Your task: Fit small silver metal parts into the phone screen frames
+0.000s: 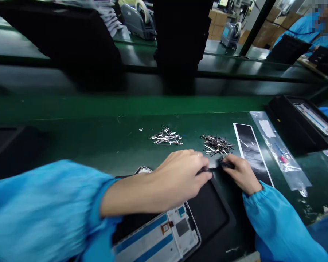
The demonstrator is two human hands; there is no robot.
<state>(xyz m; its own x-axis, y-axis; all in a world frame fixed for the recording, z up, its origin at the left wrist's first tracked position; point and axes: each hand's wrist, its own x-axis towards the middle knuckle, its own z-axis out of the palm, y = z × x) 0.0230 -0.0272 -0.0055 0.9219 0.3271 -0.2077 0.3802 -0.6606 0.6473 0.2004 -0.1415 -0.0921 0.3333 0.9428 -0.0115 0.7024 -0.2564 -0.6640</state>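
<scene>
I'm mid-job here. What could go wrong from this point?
The right hand is close to the right-hand pile of small loose parts; a careless sweep might scatter them.

The left-hand pile lies nearby with no divider, so parts could get mixed.

The left forearm reaches over the phone frame in the black tray; the loose blue sleeve might brush or shift it.

The left hand (182,173) reaches over a black tray (210,207), its fingers bent, and I can't tell if it holds anything. A phone frame (177,233) with blue strips lies on the tray. The right hand (242,173) pinches a small dark thing (227,163) beside a pile of dark bits (217,145). A pile of silvery bits (167,137) sits to the left on the green bench (112,145).
</scene>
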